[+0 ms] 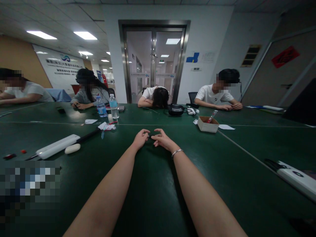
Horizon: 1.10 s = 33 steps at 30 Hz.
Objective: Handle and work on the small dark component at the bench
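Above the middle of the green table (pixel 153 177), both my arms reach forward and the hands meet. My left hand (pixel 140 140) pinches a small black object (pixel 149 136) between thumb and fingers. On its other side my right hand (pixel 164 140), with a silver bangle at the wrist, grips the same piece with thumb and fingertip; its index finger arches above. The piece is too small and too covered by fingers for me to name its kind.
To the left lie a long white device (pixel 58 146) and a white oval case (pixel 72 148). Water bottles (pixel 114 107) stand farther back. A small box (pixel 207 125) is to the right, and a black headset (pixel 175 109) lies ahead. Several people sit around the table.
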Each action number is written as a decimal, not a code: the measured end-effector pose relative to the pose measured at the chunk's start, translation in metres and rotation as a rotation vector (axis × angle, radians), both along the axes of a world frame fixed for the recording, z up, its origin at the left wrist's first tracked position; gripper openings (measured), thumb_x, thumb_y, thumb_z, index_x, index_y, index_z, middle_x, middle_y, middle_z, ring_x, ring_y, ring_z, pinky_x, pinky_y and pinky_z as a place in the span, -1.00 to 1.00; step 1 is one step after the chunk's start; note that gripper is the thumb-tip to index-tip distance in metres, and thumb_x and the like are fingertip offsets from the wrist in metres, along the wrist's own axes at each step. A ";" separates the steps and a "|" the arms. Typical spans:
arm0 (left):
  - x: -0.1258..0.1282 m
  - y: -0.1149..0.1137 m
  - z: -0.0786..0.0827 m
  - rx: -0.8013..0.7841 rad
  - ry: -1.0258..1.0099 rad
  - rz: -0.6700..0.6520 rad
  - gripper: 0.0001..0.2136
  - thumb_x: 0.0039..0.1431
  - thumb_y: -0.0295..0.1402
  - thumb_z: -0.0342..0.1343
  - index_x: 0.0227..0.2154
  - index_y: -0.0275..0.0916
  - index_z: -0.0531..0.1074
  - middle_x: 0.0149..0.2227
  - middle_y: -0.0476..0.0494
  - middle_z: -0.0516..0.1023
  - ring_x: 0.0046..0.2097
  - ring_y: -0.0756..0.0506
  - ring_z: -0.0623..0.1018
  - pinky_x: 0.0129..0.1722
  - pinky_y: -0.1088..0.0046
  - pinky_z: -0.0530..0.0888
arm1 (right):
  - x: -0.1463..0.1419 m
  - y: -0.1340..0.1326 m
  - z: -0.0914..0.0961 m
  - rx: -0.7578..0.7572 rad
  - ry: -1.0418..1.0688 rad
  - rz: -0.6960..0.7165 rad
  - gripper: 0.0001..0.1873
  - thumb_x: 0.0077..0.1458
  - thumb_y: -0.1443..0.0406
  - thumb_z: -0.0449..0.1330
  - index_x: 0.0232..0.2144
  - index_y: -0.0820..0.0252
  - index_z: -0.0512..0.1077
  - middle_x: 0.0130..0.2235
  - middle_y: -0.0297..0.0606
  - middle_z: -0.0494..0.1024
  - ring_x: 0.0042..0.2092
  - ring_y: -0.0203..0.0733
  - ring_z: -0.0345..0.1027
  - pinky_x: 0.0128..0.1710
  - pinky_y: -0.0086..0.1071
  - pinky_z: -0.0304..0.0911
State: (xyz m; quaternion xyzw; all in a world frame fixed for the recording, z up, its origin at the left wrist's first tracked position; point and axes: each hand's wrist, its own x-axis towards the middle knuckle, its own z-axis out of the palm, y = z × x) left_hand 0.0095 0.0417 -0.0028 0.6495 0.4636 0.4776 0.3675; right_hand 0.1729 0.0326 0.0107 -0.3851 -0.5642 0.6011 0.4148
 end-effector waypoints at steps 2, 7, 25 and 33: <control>0.000 0.001 -0.002 0.004 -0.007 -0.008 -0.79 0.07 -0.36 -0.08 -0.25 -0.29 0.35 -0.63 0.07 0.28 -0.56 0.05 0.31 -0.52 0.56 0.24 | -0.001 0.002 -0.002 -0.032 -0.050 -0.014 -0.68 0.14 0.20 0.09 -0.12 0.20 0.12 -0.47 -0.35 0.41 -0.63 -0.38 0.32 -0.69 -0.54 0.29; 0.000 0.004 -0.004 -0.008 -0.023 0.027 -0.79 0.06 -0.38 -0.08 -0.26 -0.28 0.36 -0.65 0.08 0.26 -0.58 0.05 0.29 -0.54 0.58 0.21 | 0.000 0.001 -0.004 0.049 -0.004 -0.018 -0.61 0.02 0.36 0.21 -0.14 0.14 0.13 -0.41 -0.39 0.41 -0.66 -0.45 0.26 -0.73 -0.59 0.23; 0.001 -0.002 0.002 -0.012 0.003 0.020 -0.79 0.06 -0.35 -0.08 -0.26 -0.27 0.36 -0.65 0.07 0.26 -0.58 0.04 0.29 -0.53 0.57 0.22 | 0.000 0.004 -0.006 -0.017 -0.067 -0.029 -0.75 0.14 0.27 0.07 -0.15 0.18 0.12 -0.42 -0.34 0.39 -0.65 -0.43 0.28 -0.73 -0.58 0.26; 0.000 -0.002 0.001 -0.008 0.014 0.021 -0.79 0.07 -0.34 -0.08 -0.26 -0.27 0.36 -0.64 0.07 0.27 -0.56 0.04 0.31 -0.51 0.55 0.24 | 0.000 0.001 -0.003 -0.020 -0.066 -0.031 -0.65 0.08 0.29 0.17 -0.11 0.17 0.13 -0.39 -0.33 0.38 -0.61 -0.40 0.34 -0.67 -0.54 0.33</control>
